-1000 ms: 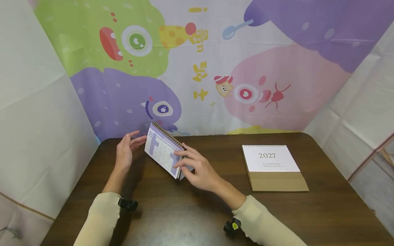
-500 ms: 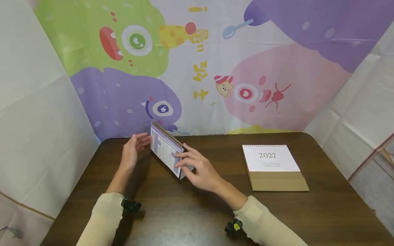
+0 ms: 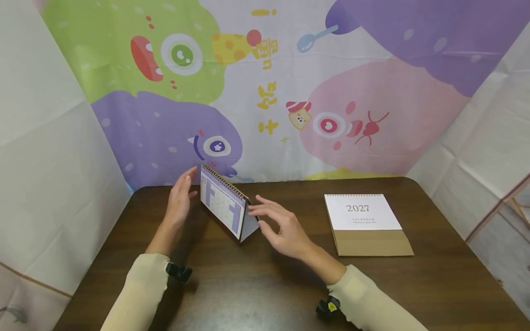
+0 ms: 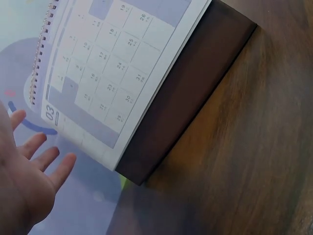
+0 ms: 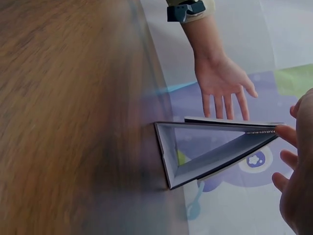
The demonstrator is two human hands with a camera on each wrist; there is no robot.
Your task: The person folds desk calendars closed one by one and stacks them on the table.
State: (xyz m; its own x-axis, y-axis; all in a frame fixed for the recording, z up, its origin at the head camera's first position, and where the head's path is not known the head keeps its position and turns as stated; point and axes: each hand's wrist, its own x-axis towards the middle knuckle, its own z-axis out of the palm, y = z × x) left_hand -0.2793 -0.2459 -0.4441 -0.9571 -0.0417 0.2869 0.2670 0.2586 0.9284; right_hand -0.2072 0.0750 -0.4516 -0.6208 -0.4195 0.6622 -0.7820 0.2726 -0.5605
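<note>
A spiral-bound desk calendar (image 3: 221, 202) stands upright like a tent on the table, its purple-and-white page marked 03 turned to the front left. In the left wrist view, a dark brown base strip shows below the calendar page (image 4: 107, 73). My left hand (image 3: 179, 197) is beside its left end, fingers spread and apart from the page. My right hand (image 3: 285, 230) hovers at the other end with loosely bent fingers, holding nothing. Through the right wrist view, the triangular hollow of the stand (image 5: 168, 154) is visible; whether a right fingertip touches the spiral edge, I cannot tell.
A second calendar (image 3: 364, 212), with a white 2027 cover and a tan base, stands on the right of the brown wooden table (image 3: 232, 294). A cartoon-printed backdrop (image 3: 265, 151) rises behind the table's far edge, with pale sheets at both sides.
The calendar's page, tilted out from the stand a second ago, now lies against it. My right hand has drawn back rightward off the page; my left hand has moved right and slightly up.
</note>
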